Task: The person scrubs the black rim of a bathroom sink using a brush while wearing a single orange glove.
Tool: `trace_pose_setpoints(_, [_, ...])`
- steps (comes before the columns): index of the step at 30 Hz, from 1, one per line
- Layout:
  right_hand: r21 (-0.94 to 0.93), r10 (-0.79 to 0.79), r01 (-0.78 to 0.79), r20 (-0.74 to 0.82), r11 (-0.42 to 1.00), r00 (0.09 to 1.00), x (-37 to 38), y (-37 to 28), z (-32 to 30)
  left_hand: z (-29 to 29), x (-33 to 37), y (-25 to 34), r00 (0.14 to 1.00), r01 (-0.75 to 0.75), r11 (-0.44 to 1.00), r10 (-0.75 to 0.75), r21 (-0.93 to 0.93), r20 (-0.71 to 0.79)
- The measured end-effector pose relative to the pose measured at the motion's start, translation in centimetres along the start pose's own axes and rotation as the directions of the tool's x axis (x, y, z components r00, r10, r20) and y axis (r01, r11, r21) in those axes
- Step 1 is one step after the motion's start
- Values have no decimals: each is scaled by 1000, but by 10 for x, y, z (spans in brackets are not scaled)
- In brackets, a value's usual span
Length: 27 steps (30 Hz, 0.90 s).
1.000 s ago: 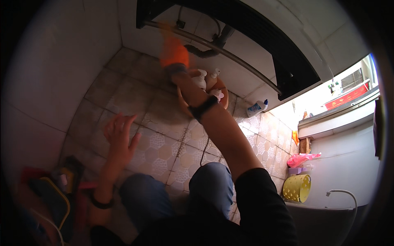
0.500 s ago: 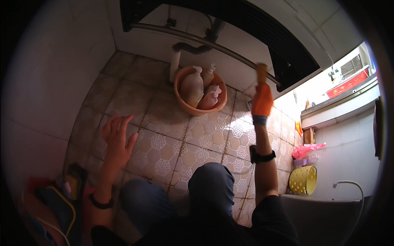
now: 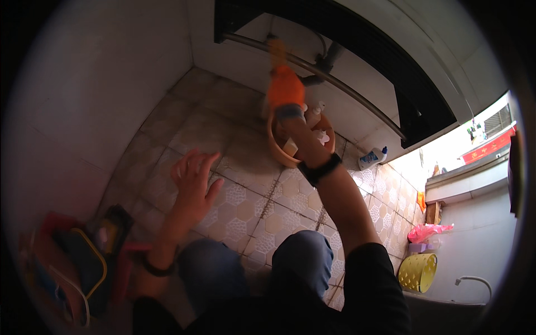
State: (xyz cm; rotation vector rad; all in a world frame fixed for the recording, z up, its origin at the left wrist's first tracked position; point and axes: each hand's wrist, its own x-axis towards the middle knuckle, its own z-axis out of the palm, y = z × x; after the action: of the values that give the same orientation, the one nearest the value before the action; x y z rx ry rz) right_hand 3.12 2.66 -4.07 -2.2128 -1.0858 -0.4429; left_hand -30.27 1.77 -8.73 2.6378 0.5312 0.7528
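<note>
My right hand [image 3: 286,89] wears an orange glove and is raised over the orange basin [image 3: 283,158]. Its fingers close on a yellow-orange sponge-like pad [image 3: 277,52], smeared by motion, which overlaps the metal bar [image 3: 312,68] under the black-framed opening. Whether the pad touches the bar I cannot tell. Several pump bottles [image 3: 315,113] stand in the basin, partly behind my right arm. My left hand [image 3: 194,181] is bare and held over the tiled floor, its fingers apart with nothing in them.
A white bottle with a blue cap [image 3: 372,158] stands by the cabinet wall. Dark pipes [image 3: 332,56] run behind the bar. At right are a yellow spotted bucket [image 3: 417,272] and a pink plastic bag [image 3: 427,231]. Bags and a red stool-like thing [image 3: 124,268] are at lower left.
My right hand has swept leftward along the bar with the pad, now above the basin. The white bottle has come into view. The whole view has shifted; my left hand stays open.
</note>
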Motion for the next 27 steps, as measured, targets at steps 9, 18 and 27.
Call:
trace_pose_setpoints(9, [72,101,-116,179,991,979,43,-104,45,-32,-24,4,998,65,997,-66,36,21])
trace_pose_setpoints(18, [-75,34,-11,307,997,951,13,24,-4,-13,-18,6,999,12,999,-14,45,36])
trace_pose_setpoints(27, [519,-129,-705,754,-483,644,38,-38,132,-23,-27,9,994,96,995,-97,17,52])
